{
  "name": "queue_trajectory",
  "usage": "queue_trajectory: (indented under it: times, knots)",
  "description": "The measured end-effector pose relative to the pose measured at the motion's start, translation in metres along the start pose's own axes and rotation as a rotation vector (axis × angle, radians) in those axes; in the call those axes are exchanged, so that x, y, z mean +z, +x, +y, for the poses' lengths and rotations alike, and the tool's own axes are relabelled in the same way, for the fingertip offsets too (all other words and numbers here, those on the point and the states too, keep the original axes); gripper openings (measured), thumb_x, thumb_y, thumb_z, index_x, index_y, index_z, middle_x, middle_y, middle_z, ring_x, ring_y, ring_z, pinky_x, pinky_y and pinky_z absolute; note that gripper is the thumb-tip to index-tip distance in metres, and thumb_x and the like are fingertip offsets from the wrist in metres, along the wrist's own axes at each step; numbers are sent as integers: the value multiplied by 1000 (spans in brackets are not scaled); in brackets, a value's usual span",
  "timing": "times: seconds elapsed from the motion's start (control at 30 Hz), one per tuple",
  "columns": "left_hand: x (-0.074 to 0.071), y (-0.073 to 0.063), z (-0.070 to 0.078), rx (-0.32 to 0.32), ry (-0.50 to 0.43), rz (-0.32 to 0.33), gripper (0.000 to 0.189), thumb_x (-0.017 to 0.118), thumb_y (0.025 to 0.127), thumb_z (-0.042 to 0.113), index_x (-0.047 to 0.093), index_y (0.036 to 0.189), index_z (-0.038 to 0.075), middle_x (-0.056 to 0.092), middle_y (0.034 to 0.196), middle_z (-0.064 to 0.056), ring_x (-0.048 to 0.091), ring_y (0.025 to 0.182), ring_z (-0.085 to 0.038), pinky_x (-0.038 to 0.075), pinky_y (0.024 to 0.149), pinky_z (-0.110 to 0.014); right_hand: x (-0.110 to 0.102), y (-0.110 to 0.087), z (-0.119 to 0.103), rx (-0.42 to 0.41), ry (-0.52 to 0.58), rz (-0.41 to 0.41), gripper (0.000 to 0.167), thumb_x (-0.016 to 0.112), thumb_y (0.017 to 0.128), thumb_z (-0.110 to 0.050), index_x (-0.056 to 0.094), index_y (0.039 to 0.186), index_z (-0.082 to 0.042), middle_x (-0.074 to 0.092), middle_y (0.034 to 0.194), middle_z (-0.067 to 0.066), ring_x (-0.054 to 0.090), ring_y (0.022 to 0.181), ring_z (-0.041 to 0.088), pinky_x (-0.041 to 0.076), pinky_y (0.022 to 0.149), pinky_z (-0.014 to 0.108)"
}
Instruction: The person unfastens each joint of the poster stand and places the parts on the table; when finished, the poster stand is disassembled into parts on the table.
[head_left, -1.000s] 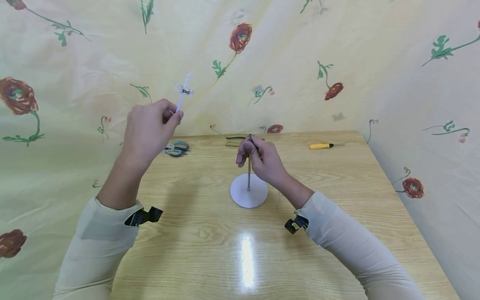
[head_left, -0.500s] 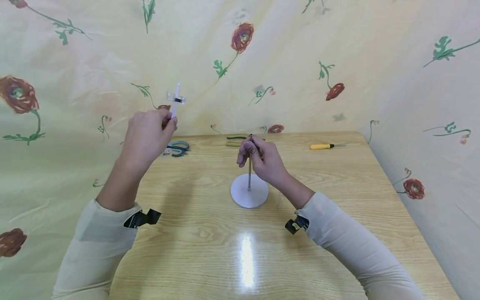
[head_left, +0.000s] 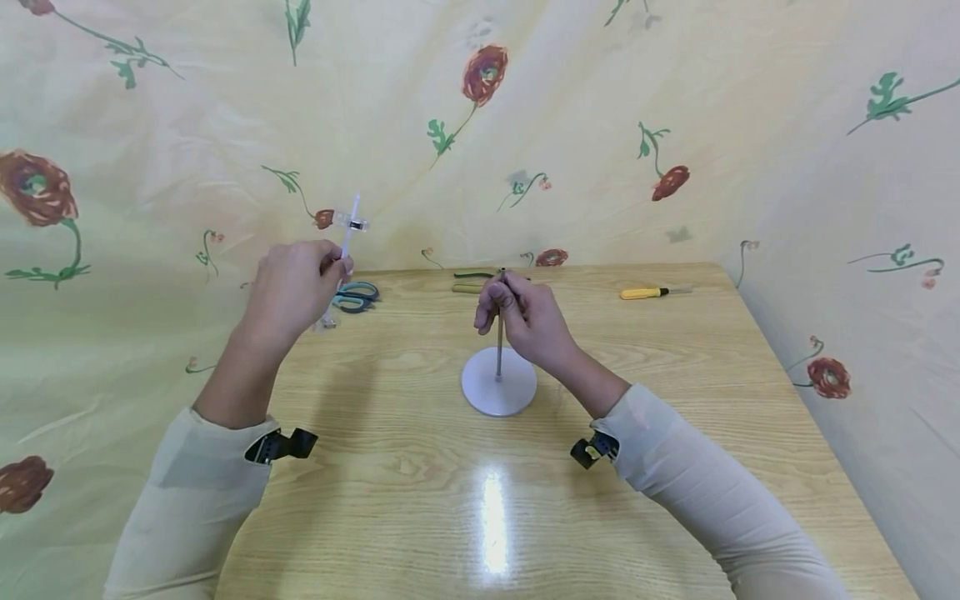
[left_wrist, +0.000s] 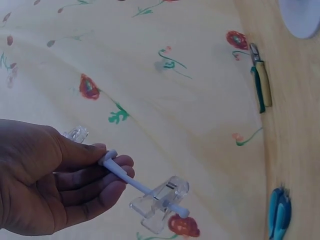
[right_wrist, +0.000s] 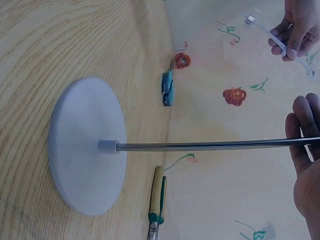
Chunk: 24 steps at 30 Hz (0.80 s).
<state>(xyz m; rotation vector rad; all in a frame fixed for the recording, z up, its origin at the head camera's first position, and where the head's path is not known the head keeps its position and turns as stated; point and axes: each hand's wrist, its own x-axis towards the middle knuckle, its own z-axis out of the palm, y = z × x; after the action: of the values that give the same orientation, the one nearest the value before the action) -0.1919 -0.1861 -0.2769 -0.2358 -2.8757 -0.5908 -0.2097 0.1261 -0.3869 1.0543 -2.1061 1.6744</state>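
Note:
My left hand (head_left: pixel 292 283) pinches the middle of a thin white plastic rod (left_wrist: pixel 131 178), held up above the back left of the table. A clear plastic clip (left_wrist: pixel 162 200) sits near one end of the rod, and another clear clip (left_wrist: pixel 77 134) shows at the other end, partly behind the thumb. In the middle of the table stands a metal pole (right_wrist: pixel 200 146) on a round white base (right_wrist: pixel 82 165). My right hand (head_left: pixel 532 321) grips this pole near its top, fingers curled round it. The pole is upright, its base flat on the tabletop.
Blue-handled scissors (head_left: pixel 356 297) lie at the table's back left. Pliers (left_wrist: pixel 261 82) with green and tan handles lie at the back edge, behind my right hand. A yellow-handled screwdriver (head_left: pixel 641 293) lies at the back right. Flowered cloth (head_left: pixel 405 108) hangs behind the table (head_left: pixel 397 500).
My left hand has come down and slightly left with the white rod and its clips. The right hand and the stand have stayed in place.

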Motion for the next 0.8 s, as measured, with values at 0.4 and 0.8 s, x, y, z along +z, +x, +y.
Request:
queue_trajectory:
  times: [0.4,0.8]
  knots:
    - [27,8,-40,-117,-279,-305,30,62,115,21,77,125,-3,83,111,-18,79,97,-25,65,82,-32,-1,-2,1,-11,8,3,25,46,116,1,64,99,6,74,82,18,75,69,21,67,68,34]
    - [52,9,-73,-200,-439,-428,31,62,115,21,75,123,-6,82,103,-16,79,92,-22,66,78,-26,0,-1,2,-8,17,2,25,46,116,2,64,99,7,74,83,18,75,69,23,67,69,33]
